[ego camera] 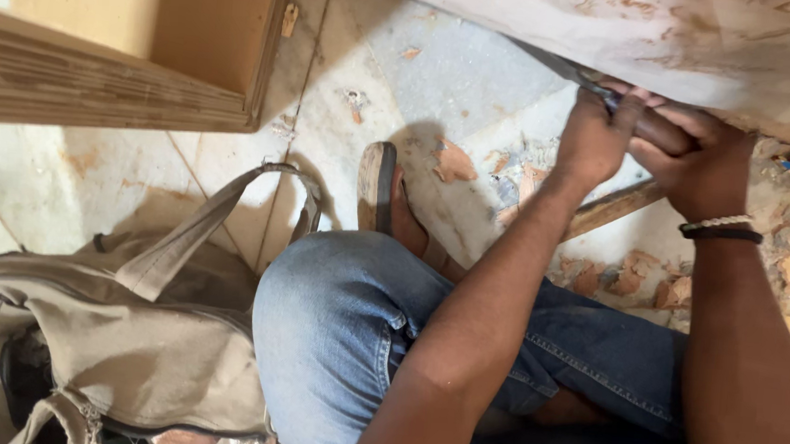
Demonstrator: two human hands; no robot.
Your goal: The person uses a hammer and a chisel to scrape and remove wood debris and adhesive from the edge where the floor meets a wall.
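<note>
Chisel (603, 90) in mid-cut under the board's (673, 37) lower edge — left hand (594, 139) and right hand (691, 165) both clenched around it; the next push seemingly needs steady pressure.

You hold a chisel (612, 96) with a dark brown wooden handle and a thin grey metal blade. It lies nearly level, tilted slightly, blade pointing up-left along the lower edge of the pale marbled panel (673, 37), pressed against it, handle mostly hidden.
</note>
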